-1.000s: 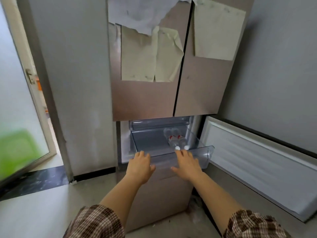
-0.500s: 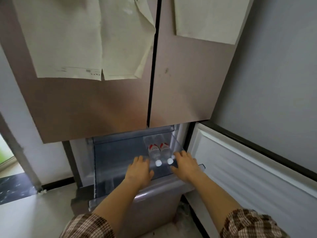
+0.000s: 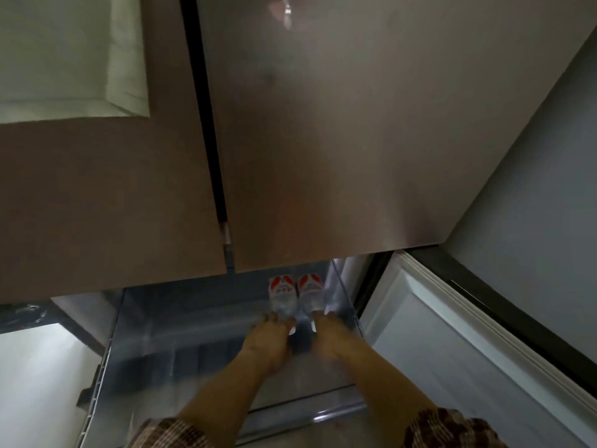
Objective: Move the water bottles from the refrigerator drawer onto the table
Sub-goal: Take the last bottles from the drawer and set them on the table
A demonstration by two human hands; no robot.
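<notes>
Two clear water bottles with red-and-white labels lie side by side at the right end of the pulled-out transparent refrigerator drawer. My left hand lies over the neck end of the left water bottle, fingers curled over it. My right hand is curled the same way over the right water bottle. A bit of each white cap shows between my hands. The picture is blurred by motion. No table is in view.
The upper refrigerator doors hang close above the drawer and hide the bottles' far ends. A paper sheet is stuck on the left door. The open lower door, white inside, stands right of the drawer. Grey wall at right.
My head has come much closer and lower. Both hands have gone from the drawer's front rim into the drawer and onto the two bottles.
</notes>
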